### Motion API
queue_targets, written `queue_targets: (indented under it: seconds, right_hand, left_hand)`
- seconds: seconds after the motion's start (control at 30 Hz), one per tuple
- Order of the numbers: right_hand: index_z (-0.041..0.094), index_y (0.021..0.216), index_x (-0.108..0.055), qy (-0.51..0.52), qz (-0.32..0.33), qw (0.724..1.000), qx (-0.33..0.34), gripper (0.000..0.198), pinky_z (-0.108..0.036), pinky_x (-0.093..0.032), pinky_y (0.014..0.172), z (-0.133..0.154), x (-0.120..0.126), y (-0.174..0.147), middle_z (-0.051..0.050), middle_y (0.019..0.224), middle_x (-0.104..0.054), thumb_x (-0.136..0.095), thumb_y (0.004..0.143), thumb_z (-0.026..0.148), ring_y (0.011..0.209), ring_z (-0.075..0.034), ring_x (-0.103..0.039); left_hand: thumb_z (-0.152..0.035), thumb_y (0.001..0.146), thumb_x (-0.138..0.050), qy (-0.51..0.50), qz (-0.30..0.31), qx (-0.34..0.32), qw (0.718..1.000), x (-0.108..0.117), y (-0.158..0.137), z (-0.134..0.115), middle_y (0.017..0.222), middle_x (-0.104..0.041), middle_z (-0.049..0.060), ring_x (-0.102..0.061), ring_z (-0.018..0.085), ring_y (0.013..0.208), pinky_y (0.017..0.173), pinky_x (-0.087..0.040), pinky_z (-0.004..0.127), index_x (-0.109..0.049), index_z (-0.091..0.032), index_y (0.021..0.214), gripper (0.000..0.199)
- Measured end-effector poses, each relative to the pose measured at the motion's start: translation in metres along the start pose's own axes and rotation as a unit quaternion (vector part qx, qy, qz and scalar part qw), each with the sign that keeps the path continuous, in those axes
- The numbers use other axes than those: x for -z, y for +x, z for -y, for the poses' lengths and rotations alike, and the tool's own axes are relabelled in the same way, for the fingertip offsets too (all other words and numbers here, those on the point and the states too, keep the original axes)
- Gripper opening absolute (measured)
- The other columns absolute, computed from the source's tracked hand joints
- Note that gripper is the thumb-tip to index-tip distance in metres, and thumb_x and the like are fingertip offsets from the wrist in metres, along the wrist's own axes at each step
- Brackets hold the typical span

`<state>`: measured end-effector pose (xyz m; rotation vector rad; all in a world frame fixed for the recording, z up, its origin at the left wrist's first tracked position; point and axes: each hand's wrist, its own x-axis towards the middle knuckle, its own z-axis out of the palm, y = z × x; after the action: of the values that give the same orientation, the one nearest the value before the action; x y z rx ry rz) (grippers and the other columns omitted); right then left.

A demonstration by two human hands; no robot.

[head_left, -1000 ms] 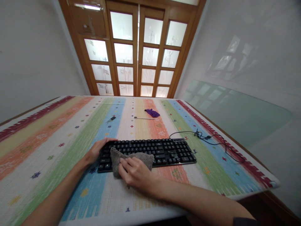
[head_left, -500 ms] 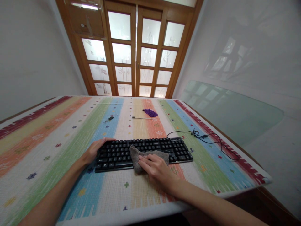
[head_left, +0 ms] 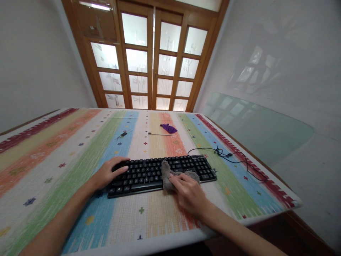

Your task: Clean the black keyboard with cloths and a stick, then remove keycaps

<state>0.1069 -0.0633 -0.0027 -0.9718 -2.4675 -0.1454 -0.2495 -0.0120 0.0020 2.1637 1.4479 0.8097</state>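
A black keyboard [head_left: 145, 177] lies across the striped tablecloth in front of me. My left hand [head_left: 106, 173] grips its left end, with the thumb over the keys and the fingers along the back edge. Pinched in my right hand [head_left: 190, 193] is a grey cloth [head_left: 167, 177], pressed onto the keys right of the middle and partly covering them. The hand hides some of the cloth and the keyboard's front edge there.
Behind the keyboard lie a crumpled purple item [head_left: 169, 128], a thin rod with a small head [head_left: 160, 134] and a small black object with thin prongs [head_left: 123, 134]. The keyboard's cable [head_left: 241, 161] runs loosely to the right. Walls flank the table [head_left: 144, 209].
My right hand has moved the grey cloth to the right along the keys. My left thumb has come over onto the keys at the keyboard's left end.
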Motion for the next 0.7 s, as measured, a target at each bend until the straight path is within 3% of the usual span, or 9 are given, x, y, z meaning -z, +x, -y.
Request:
queue_targets:
  seconds: [0.17,0.3,0.43,0.57,0.7]
  right_hand:
    - [0.017,0.103,-0.065,0.017,0.012,0.999,-0.047,0.018,-0.031,-0.052,0.065,-0.005,0.010,0.017,-0.007,0.079,-0.069,-0.056,0.088,0.012,0.076,-0.022,-0.061]
    - [0.016,0.108,-0.063,0.055,-0.030,0.998,-0.023,0.021,-0.036,-0.056,0.084,-0.006,0.007,0.034,-0.011,0.101,-0.072,-0.050,0.092,0.011,0.099,-0.023,-0.065]
    - [0.012,0.117,-0.060,0.070,-0.001,0.998,0.003,0.030,-0.042,-0.051,0.102,-0.008,-0.011,0.039,-0.017,0.123,-0.067,-0.047,0.090,0.006,0.121,-0.025,-0.060]
    - [0.008,0.124,-0.057,0.086,0.024,0.996,0.015,0.037,-0.043,-0.048,0.107,-0.011,-0.023,0.031,-0.021,0.135,-0.060,-0.047,0.089,0.006,0.133,-0.027,-0.052]
    - [0.010,0.123,-0.057,0.131,0.005,0.991,0.034,0.034,-0.044,-0.048,0.108,-0.015,-0.022,0.021,-0.019,0.133,-0.062,-0.048,0.091,0.007,0.131,-0.026,-0.054]
  left_hand:
    - [-0.059,0.089,-0.053,0.133,-0.004,-0.092,0.987,-0.004,-0.002,-0.021,0.132,-0.064,0.010,-0.057,0.031,0.124,0.111,-0.039,0.053,-0.062,-0.022,0.127,0.054]
    - [-0.062,0.087,-0.056,0.199,0.018,-0.152,0.968,-0.024,-0.005,-0.049,0.144,-0.054,0.013,-0.050,0.033,0.132,0.115,-0.034,0.056,-0.052,-0.019,0.139,0.067]
    - [-0.065,0.088,-0.052,0.238,0.020,-0.190,0.952,-0.051,-0.010,-0.072,0.155,-0.040,0.013,-0.037,0.032,0.143,0.118,-0.030,0.052,-0.034,-0.017,0.152,0.082]
    - [-0.064,0.092,-0.048,0.264,0.005,-0.201,0.943,-0.070,-0.014,-0.072,0.157,-0.036,0.014,-0.035,0.030,0.145,0.117,-0.033,0.047,-0.021,-0.015,0.157,0.086]
    - [-0.064,0.093,-0.046,0.284,-0.017,-0.213,0.935,-0.075,-0.014,-0.064,0.157,-0.034,0.016,-0.038,0.030,0.143,0.118,-0.032,0.045,-0.016,-0.014,0.158,0.087]
